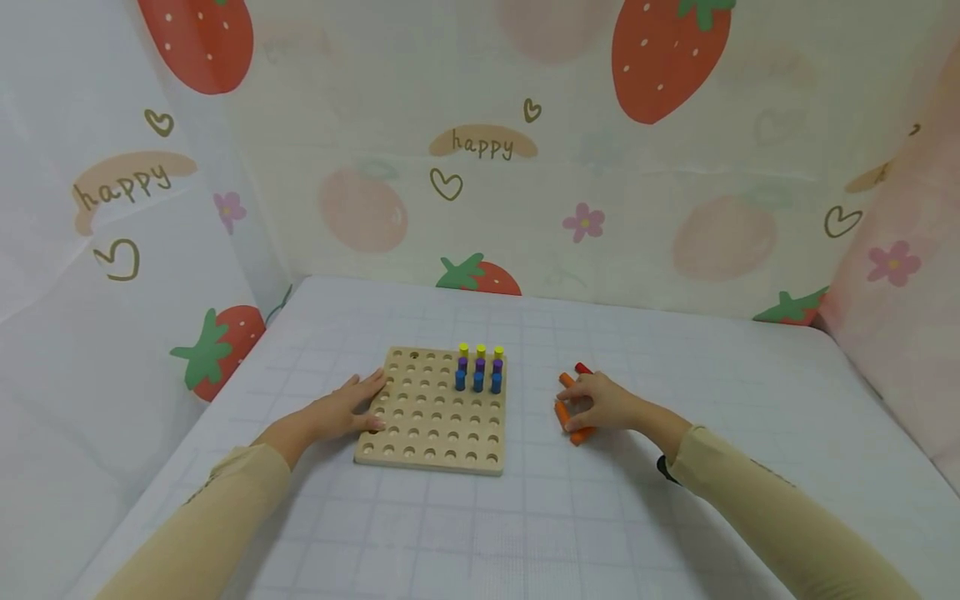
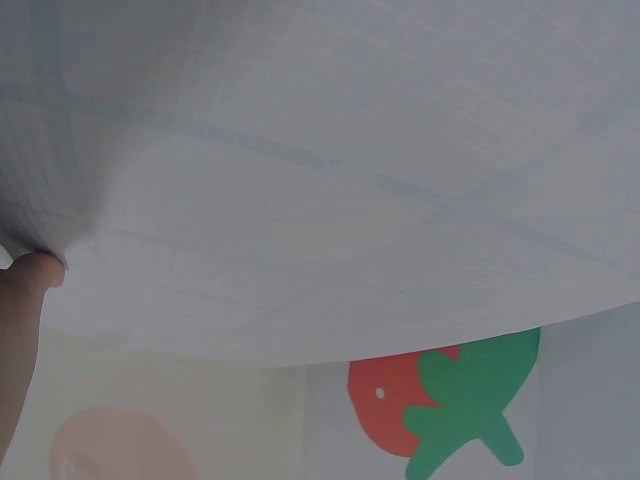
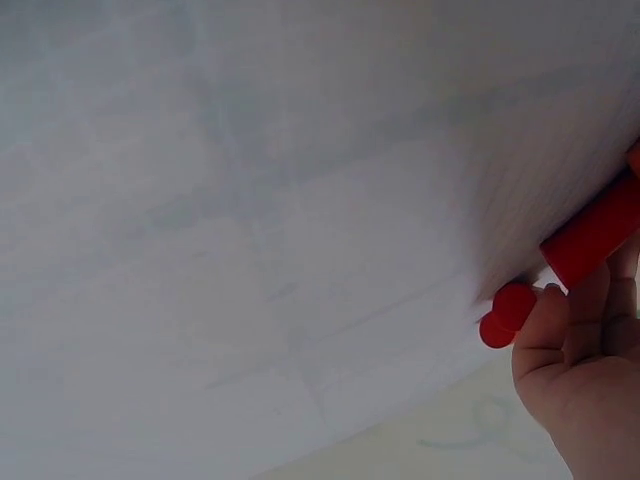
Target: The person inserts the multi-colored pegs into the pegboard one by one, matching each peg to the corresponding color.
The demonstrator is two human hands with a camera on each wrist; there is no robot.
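Orange pegs lie on the table beside the pegboard, at the right hand, its fingers bent, whether grasping one I cannot tell, while the left hand touches the pegboard's edge, fingers outstretched, ungrasping

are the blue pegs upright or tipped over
Upright: all three blue pegs stand on end in a row of the wooden pegboard, beside the purple pegs.
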